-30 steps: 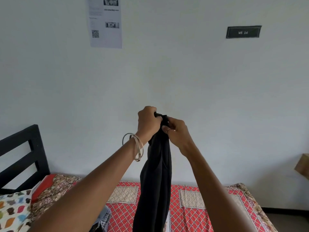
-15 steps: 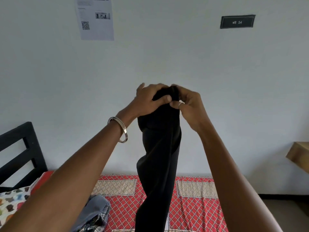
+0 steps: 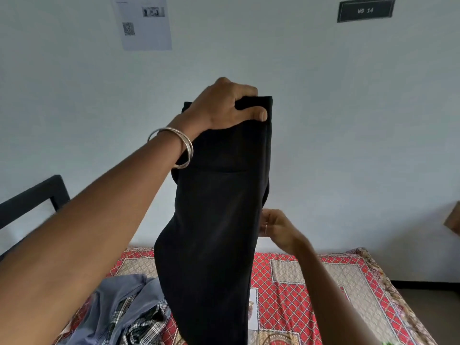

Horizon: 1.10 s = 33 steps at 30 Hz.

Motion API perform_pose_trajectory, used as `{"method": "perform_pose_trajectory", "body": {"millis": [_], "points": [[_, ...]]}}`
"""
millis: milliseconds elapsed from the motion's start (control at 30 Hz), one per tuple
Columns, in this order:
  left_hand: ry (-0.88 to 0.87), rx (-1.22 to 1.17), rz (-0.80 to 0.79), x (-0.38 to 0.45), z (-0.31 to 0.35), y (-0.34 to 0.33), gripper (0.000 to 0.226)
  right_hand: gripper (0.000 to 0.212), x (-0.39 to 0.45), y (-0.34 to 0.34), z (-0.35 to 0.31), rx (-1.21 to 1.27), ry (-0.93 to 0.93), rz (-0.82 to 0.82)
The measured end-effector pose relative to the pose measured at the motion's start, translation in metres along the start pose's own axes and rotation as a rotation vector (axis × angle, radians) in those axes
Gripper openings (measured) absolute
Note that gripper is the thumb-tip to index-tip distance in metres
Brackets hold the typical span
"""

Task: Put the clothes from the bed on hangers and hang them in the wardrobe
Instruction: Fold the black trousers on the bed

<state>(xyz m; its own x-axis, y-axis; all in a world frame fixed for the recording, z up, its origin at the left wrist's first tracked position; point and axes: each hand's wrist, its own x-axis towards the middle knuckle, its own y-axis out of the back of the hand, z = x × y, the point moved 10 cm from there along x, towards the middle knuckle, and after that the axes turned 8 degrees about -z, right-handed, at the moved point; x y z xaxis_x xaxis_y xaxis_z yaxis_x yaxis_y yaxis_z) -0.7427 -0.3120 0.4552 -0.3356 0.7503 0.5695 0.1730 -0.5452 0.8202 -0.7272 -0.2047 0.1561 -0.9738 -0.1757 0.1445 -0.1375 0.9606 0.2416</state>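
- The garment [image 3: 214,220] is cut off by the bottom edge at 6 o'clock.
- The right hand [image 3: 276,226] fingertips are hidden behind it.
- The paper [image 3: 143,23] at 11 o'clock: text too small to read.

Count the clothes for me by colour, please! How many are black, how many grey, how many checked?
Black: 1, the black garment held up by the left hand.
Grey-blue: 1, the grey-blue garment lying on the bed.
Black-and-white checked: 1, the checked garment beside it.
Total: 3 that I can see.
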Motion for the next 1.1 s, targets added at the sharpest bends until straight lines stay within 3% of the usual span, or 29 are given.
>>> {"method": "perform_pose_trajectory", "body": {"millis": [100, 167, 233, 333, 400, 567, 633, 700, 867, 967, 1100], "points": [[0.069, 0.044, 0.002, -0.004, -0.016, 0.013, 0.059, 0.010, 0.003, 0.028, -0.004, 0.068, 0.075, 0.296], [0.150, 0.111, 0.031, -0.010, -0.033, 0.022, 0.061, 0.016, -0.001, 0.050, -0.012, -0.049, 0.105, 0.491], [0.225, 0.165, 0.075, -0.018, -0.046, 0.031, 0.063, 0.030, -0.005, 0.052, -0.022, -0.269, 0.112, 0.551], [0.274, 0.178, 0.126, -0.023, -0.056, 0.037, 0.062, 0.033, -0.002, 0.024, -0.038, -0.467, 0.228, 0.443], [0.285, 0.171, 0.131, -0.023, -0.055, 0.036, 0.063, 0.032, 0.007, 0.004, -0.026, -0.519, 0.210, 0.320], [0.297, 0.195, 0.122, -0.023, -0.049, 0.035, 0.059, 0.014, 0.012, -0.012, 0.026, -0.283, 0.044, 0.189], [0.301, 0.200, 0.117, -0.022, -0.048, 0.036, 0.059, 0.042, 0.009, -0.026, 0.037, -0.068, 0.008, 0.074], [0.305, 0.186, 0.109, -0.022, -0.046, 0.035, 0.060, 0.052, 0.009, -0.037, 0.036, -0.016, -0.012, 0.017], [0.310, 0.128, 0.048, -0.019, -0.039, 0.028, 0.063, 0.039, 0.026, -0.025, 0.034, -0.244, -0.034, 0.146], [0.330, 0.040, 0.020, -0.022, -0.041, 0.033, 0.069, 0.026, 0.016, 0.010, 0.039, -0.110, -0.019, 0.344], [0.323, -0.058, 0.014, -0.024, -0.046, 0.038, 0.071, 0.027, 0.011, 0.017, 0.046, 0.074, -0.030, 0.328]]}}
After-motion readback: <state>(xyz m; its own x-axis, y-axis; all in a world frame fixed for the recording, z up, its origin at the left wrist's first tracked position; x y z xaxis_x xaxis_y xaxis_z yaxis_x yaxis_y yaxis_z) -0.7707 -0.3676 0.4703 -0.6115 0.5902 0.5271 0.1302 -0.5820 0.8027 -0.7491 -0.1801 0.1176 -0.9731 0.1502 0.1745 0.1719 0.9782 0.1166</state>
